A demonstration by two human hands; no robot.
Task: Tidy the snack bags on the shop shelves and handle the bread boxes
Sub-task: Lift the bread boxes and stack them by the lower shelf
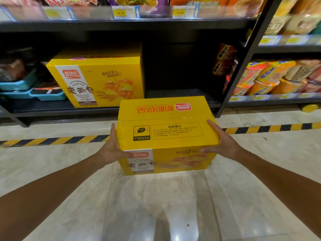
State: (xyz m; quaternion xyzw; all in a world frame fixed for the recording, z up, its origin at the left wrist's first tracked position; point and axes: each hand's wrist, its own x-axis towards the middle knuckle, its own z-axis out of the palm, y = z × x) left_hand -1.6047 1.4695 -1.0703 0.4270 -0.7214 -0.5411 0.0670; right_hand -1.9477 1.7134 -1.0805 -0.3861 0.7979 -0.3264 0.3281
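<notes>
Two hands clamp yellow bread box (166, 134) at frame centre, above pale tiled floor (69, 171). Left hand (112, 150) pressed against box's left side, thumb across front face, fingers along side. Right hand (224, 141) against right side, thumb on front face. Second yellow bread box (97, 79) sits on bottom shelf (66, 110), centre left, blue trays (34, 91) beside it at left. Cup noodles (260, 79) on shelf at right. Snack bags (139, 2) along top edge, behind price tags (121, 13). Black-yellow striped tape (52, 140) crosses floor.
</notes>
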